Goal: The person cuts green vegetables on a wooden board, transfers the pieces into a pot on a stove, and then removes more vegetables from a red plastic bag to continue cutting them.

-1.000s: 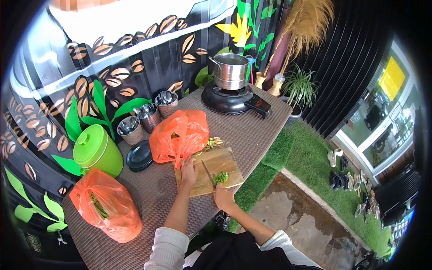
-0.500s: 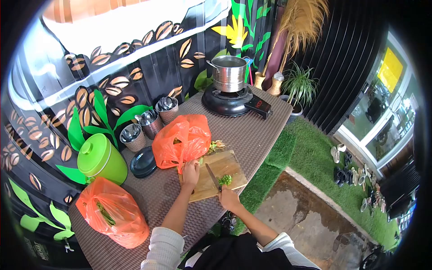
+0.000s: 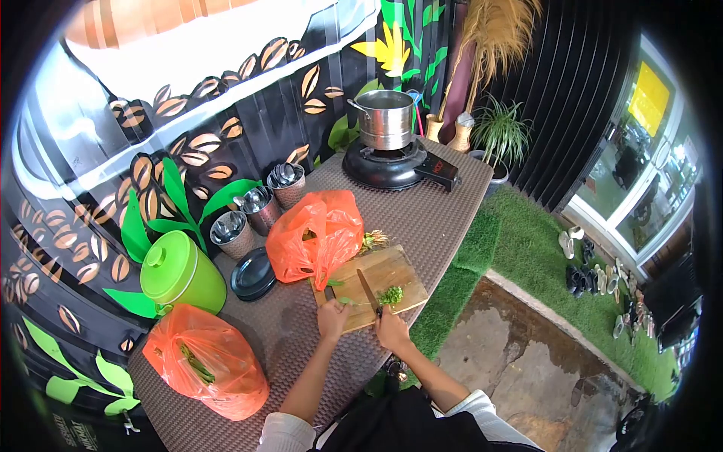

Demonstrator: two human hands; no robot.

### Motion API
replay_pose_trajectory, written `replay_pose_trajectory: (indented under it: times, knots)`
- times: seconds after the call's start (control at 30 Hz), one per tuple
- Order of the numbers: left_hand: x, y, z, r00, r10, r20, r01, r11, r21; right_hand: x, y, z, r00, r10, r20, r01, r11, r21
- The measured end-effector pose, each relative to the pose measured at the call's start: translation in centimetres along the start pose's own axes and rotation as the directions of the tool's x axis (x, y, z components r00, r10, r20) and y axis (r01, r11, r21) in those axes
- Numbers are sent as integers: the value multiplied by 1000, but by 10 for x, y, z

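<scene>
**Right hand grips a knife over the board, beside chopped greens**

The right hand is closed around the handle of the knife, at the near edge of the board. The blade slants away from the hand and to the left, over the wood. The left hand has its fingers curled at the board's near left corner. A thin green stem shows at its fingertips; whether they pinch it, I cannot tell.

The chopped greens lie in a small heap on the board, just right of the blade. The board rests on the bench, close to its near edge.

An orange bag sits at the board's far left corner, with rooted stalks beside it, just beyond the board. Left of this bag are dark plates, stacked, and behind them three cutlery cups stand in a slanting row.

Farther left is a lidded green tub, with a second bag in front of it, greens showing inside.

At the far end of the bench, a metal pot stands upright on a black stove. Past that end is a potted plant; shoes lie on the grass to the right.
</scene>
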State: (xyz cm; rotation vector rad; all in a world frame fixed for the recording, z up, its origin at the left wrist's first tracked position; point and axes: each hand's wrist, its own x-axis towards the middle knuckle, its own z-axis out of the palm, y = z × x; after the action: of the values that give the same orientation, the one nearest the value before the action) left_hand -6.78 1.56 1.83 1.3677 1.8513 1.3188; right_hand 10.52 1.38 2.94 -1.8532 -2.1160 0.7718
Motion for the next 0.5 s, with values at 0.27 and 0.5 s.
replay_pose_trajectory:
  times: [0.27, 0.5]
  knots:
    - [8, 9, 4, 862, 484, 148, -506, 831, 229, -5, 4, -11, 1000, -4, -14, 4, 998, -59]
    - [4, -13, 18, 891, 376, 256, -427, 886, 183, -9, 5, -18, 1000, -7, -14, 7, 999, -32]
